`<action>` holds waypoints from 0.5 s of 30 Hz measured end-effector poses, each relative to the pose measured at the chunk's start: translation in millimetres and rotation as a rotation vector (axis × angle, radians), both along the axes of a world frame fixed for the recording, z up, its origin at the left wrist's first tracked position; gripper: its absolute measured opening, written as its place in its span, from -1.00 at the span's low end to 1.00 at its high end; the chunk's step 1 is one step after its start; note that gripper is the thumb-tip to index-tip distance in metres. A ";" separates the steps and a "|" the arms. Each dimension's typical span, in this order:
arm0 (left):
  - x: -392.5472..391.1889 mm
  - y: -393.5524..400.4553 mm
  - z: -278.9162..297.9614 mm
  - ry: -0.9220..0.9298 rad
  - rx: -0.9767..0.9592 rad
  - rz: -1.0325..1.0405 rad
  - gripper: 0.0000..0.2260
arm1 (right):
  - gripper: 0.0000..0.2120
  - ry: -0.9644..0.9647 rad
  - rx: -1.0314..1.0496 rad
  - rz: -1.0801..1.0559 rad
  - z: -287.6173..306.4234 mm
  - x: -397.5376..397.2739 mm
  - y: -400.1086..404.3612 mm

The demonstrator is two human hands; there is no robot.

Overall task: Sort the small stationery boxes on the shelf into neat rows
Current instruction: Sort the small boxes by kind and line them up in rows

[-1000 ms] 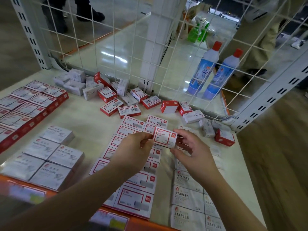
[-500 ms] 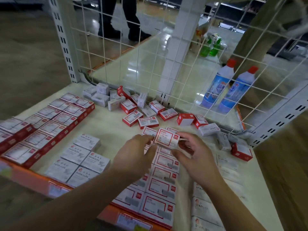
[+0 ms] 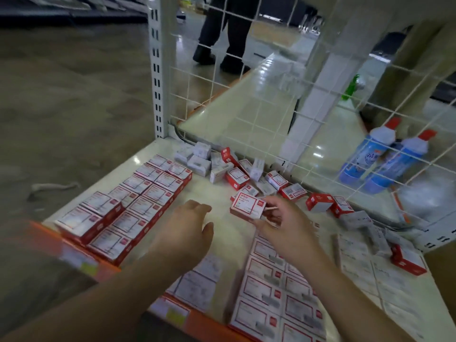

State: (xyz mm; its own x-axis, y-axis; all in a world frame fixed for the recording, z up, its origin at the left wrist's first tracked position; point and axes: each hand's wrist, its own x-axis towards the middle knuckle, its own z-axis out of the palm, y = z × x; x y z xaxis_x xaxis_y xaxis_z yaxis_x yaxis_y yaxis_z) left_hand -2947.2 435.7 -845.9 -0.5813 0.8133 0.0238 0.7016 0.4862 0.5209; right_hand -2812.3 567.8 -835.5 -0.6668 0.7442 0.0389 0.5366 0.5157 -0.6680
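My right hand (image 3: 283, 225) pinches a small red-and-white stationery box (image 3: 248, 206) just above the cream shelf (image 3: 217, 193). My left hand (image 3: 190, 230) hovers to the left of that box, palm down, fingers apart, holding nothing. Below my right hand lie flat red-edged boxes in rows (image 3: 276, 292). A block of thicker red boxes (image 3: 133, 201) stands in neat rows at the shelf's left. Loose red and white boxes (image 3: 237, 169) lie jumbled along the back wire.
A white wire grid (image 3: 271, 99) closes the shelf's back, with a slotted upright (image 3: 158, 70) at its left corner. Two blue bottles (image 3: 385, 156) stand behind the grid. White boxes (image 3: 385, 275) fill the right side. A person's legs (image 3: 222, 33) stand beyond. The orange front edge (image 3: 197, 319) is near me.
My left hand has let go of the box and moved left and down; my right hand alone keeps it. The view has swung left, and the frame is blurred.
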 end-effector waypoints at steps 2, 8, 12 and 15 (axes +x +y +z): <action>-14.6 -4.8 1.4 0.064 -0.038 -0.022 -0.61 | -0.61 -0.009 -0.014 0.003 2.9 -15.9 -2.6; -55.7 -18.4 6.6 0.139 -0.085 0.011 -0.65 | -0.58 -0.020 -0.024 0.017 8.3 -55.3 -11.7; -70.3 -32.5 9.7 0.178 -0.115 0.065 -0.63 | -0.59 -0.035 -0.043 0.043 4.8 -74.5 -20.4; -75.0 -52.9 8.9 0.184 -0.135 0.126 -0.61 | -0.60 -0.042 -0.072 0.039 -3.7 -87.2 -31.7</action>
State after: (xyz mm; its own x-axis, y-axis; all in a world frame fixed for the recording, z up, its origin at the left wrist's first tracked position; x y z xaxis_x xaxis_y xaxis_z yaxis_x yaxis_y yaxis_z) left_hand -3022.2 382.8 -836.9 -0.6742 0.7377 0.0347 0.7080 0.6322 0.3147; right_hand -2899.4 536.1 -839.2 -0.6955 0.7173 -0.0426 0.5452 0.4882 -0.6815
